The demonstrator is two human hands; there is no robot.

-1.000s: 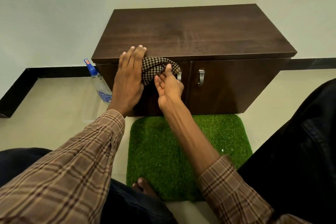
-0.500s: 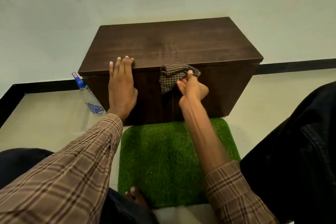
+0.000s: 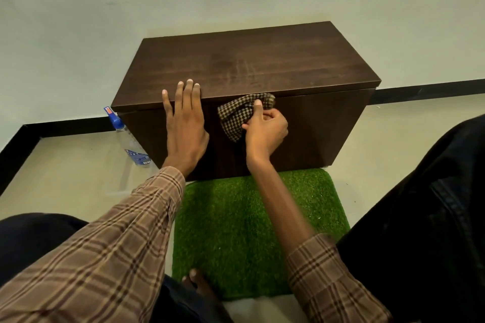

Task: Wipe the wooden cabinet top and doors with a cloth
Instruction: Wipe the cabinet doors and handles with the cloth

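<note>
Since half a second ago, the right hand (image 3: 265,128) has dragged the checked cloth (image 3: 242,114) rightward along the cabinet (image 3: 262,65) front, just under its top front edge. It grips the cloth bunched; the left hand (image 3: 185,123) lies flat, grasping nothing, fingertips over that edge. Soft and light, the cloth likely handles best gathered in a wad.

Single head view, looking steeply down, close over cabinet (image 3: 249,60)
</note>
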